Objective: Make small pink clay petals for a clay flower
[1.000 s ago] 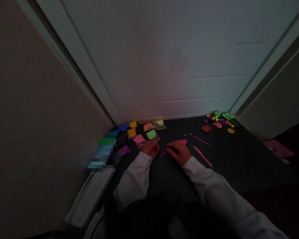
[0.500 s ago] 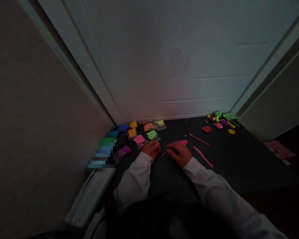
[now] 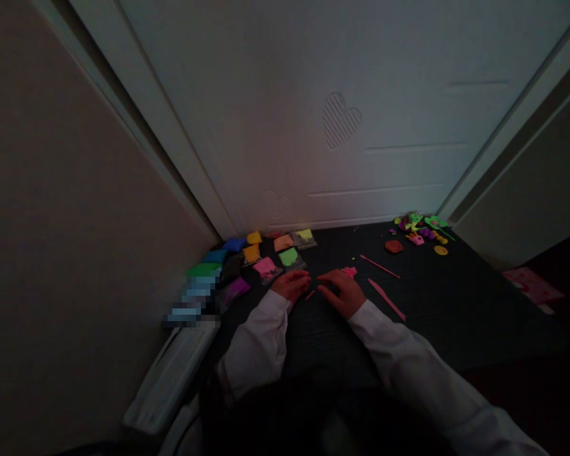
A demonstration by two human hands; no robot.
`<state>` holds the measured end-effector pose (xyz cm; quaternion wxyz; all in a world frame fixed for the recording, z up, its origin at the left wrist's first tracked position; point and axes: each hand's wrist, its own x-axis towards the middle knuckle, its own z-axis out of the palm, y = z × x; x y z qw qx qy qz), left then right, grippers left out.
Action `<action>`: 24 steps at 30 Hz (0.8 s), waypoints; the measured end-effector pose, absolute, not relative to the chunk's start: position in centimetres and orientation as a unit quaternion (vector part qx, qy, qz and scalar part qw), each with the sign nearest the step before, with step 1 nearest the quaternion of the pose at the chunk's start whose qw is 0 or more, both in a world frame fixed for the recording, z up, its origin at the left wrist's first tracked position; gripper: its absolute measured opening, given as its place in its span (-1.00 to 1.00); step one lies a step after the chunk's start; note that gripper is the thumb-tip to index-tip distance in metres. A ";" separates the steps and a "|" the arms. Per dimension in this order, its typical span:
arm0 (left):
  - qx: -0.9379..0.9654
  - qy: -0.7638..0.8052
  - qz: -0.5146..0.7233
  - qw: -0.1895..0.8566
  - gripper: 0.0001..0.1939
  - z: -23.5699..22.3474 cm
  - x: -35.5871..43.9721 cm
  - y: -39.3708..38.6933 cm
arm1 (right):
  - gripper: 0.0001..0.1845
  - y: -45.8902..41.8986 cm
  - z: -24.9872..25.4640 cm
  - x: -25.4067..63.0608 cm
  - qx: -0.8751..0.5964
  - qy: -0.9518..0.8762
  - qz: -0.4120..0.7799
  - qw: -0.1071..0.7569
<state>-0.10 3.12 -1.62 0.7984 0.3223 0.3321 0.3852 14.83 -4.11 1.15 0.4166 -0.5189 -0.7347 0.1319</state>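
Observation:
Both my hands rest close together on a dark mat (image 3: 437, 304) in dim light. My left hand (image 3: 291, 285) is curled, its fingertips reaching toward the right hand; what they pinch is too small to make out. My right hand (image 3: 342, 291) lies on the mat with fingers bent and pointing left. A small pink sliver (image 3: 310, 295) lies between the two hands. A little pink clay shape (image 3: 349, 272) sits just beyond my right hand. Two pink modelling sticks (image 3: 379, 266) (image 3: 386, 299) lie to its right.
Several coloured clay packets (image 3: 267, 266) are spread at the mat's far left. Small finished clay figures (image 3: 418, 229) cluster at the far right by a white door (image 3: 342, 120). A beige wall (image 3: 66, 221) stands on the left. A pink sheet (image 3: 531, 284) lies off the mat, right.
My left hand's fingers have crept slightly rightward toward the right hand. Otherwise the hands and objects stay where they were.

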 end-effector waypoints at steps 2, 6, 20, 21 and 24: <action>0.326 0.329 0.390 0.796 -0.77 -1.6 0.0 3.1 | -0.75 -4.1 1.1 14.8 -0.520 -0.734 0.132 0.416; 0.328 0.318 0.398 0.795 -0.76 -1.4 0.0 3.0 | -0.74 -4.1 1.0 14.8 -0.520 -0.733 0.137 0.416; 0.298 0.324 0.411 0.798 -0.76 -1.3 0.3 3.2 | -0.75 -4.1 1.2 14.8 -0.518 -0.736 0.140 0.412; 0.301 0.324 0.414 0.795 -0.78 -1.3 0.2 3.2 | -0.75 -4.1 1.1 14.8 -0.518 -0.735 0.140 0.413; 0.308 0.333 0.410 0.791 -0.78 -1.5 0.1 3.1 | -0.74 -4.1 1.1 14.8 -0.520 -0.732 0.140 0.417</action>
